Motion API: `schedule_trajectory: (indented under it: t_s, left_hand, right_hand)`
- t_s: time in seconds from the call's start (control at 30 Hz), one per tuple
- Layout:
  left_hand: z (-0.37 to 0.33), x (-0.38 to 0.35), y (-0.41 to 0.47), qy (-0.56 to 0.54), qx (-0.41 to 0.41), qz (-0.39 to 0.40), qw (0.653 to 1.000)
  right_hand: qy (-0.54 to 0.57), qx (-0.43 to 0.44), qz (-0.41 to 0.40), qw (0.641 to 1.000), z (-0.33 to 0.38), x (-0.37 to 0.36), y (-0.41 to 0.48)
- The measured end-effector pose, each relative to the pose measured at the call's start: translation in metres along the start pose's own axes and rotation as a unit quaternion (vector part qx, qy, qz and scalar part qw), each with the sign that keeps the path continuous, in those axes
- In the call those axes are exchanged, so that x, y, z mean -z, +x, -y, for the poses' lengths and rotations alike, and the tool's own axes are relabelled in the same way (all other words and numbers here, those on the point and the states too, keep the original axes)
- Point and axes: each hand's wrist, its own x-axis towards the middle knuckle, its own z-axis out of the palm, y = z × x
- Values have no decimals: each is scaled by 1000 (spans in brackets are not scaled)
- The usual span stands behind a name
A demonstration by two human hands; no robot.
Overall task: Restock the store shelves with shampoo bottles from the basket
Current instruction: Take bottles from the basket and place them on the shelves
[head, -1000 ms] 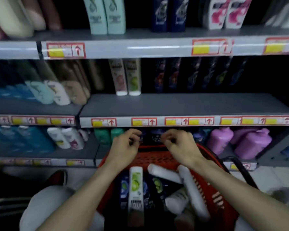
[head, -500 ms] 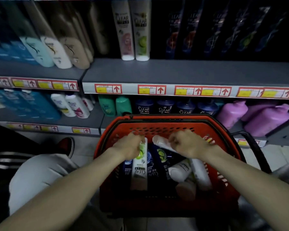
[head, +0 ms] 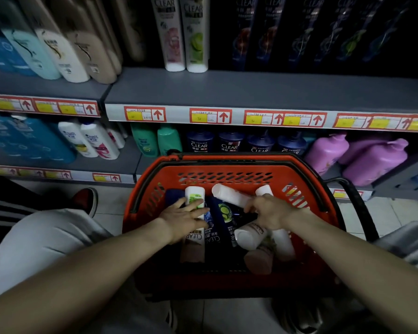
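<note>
Both hands had dropped deeper into the red basket (head: 227, 162), left hand (head: 184, 216) spread flat and unclenched on a white bottle (head: 195, 197), right hand (head: 267, 212) curled around another white bottle (head: 229, 195), which might slip against its loose neighbours.

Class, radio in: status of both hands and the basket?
Left hand open over white CLEAR bottle. Right hand closing on white bottle. Red basket still loaded.

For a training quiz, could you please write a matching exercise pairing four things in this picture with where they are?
Things:
1. left hand
2. right hand
3. purple bottles
4. basket

Places:
A. lower shelf, far right
B. on the floor below the shelves
C. fingers spread over the white lime bottle
D. among the white bottles at the basket's right

Pairs: 1-C, 2-D, 3-A, 4-B
</note>
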Motion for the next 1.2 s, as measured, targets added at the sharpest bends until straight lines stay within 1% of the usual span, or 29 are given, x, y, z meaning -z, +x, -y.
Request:
schedule_trajectory:
  t_s: [0.13, 0.23, 0.27, 0.3, 0.33, 0.47, 0.5, 0.57, 0.67, 0.73, 0.77, 0.8, 0.83, 0.87, 0.9, 0.93, 1.0, 1.03, 1.07, 1.1, 1.13, 1.2]
  left_hand:
    - [-4, 4, 4, 62, 4, -57, 996]
    - [-7, 1, 8, 95, -8, -80, 992]
    - [-6, 0, 9, 104, -19, -83, 991]
    - [-5, -1, 8, 112, -31, -87, 989]
    - [-4, -2, 7, 117, -43, -93, 988]
    - [-13, -1, 3, 119, -61, -120, 984]
    - [-18, -1, 4, 117, -59, -130, 983]
    - [-25, 1, 6, 104, -47, -151, 982]
    - [-28, 4, 7, 42, -15, -162, 986]
    - [-25, 10, 6, -21, 9, -194, 981]
    - [-24, 15, 5, -70, 33, -215, 974]
    - [-22, 21, 5, -132, 68, -234, 961]
    - [-21, 29, 4, -204, 111, -248, 941]
    - [-18, 38, 3, -281, 150, -259, 912]
    - [-16, 45, 4, -364, 176, -270, 874]
    - [-13, 52, 4, -453, 185, -284, 825]
    - [-9, 61, 2, -609, 178, -311, 707]
    - [-7, 66, 1, -664, 175, -312, 657]
    - [-6, 70, -1, -704, 172, -306, 618]
    - [-5, 74, -3, -733, 169, -296, 588]
    - [-5, 77, -4, -753, 165, -287, 568]
    - [-5, 81, -7, -772, 162, -277, 549]
  right_hand:
    - [20, -38, -51, 998, -15, 9, -5]
    - [57, -116, -131, 983, -32, 9, -8]
    - [69, -140, -148, 977, -36, 6, -10]
    - [86, -157, -149, 972, -38, 2, -10]
    - [106, -167, -134, 971, -39, -3, -11]
    - [159, -196, -6, 968, -39, -33, -10]
    - [169, -198, 0, 966, -39, -40, -9]
    - [199, -194, -22, 960, -38, -46, -11]
    - [256, -212, -67, 941, -36, -47, -12]
    - [287, -204, -103, 930, -30, -44, -13]
    - [300, -191, -123, 927, -25, -40, -14]
    - [307, -179, -136, 925, -21, -36, -16]
    - [313, -168, -138, 924, -16, -30, -17]
    - [324, -156, -132, 924, -12, -25, -19]
    - [335, -142, -124, 923, -7, -20, -21]
    - [344, -129, -118, 922, -2, -17, -22]
    - [357, -105, -117, 921, 7, -10, -25]
    - [365, -91, -121, 919, 11, -7, -26]
    - [373, -75, -126, 916, 15, -6, -27]
    - [384, -59, -133, 912, 20, -4, -27]
    - [405, -47, -137, 903, 26, -3, -27]
    - [483, -28, -133, 865, 35, 2, -28]
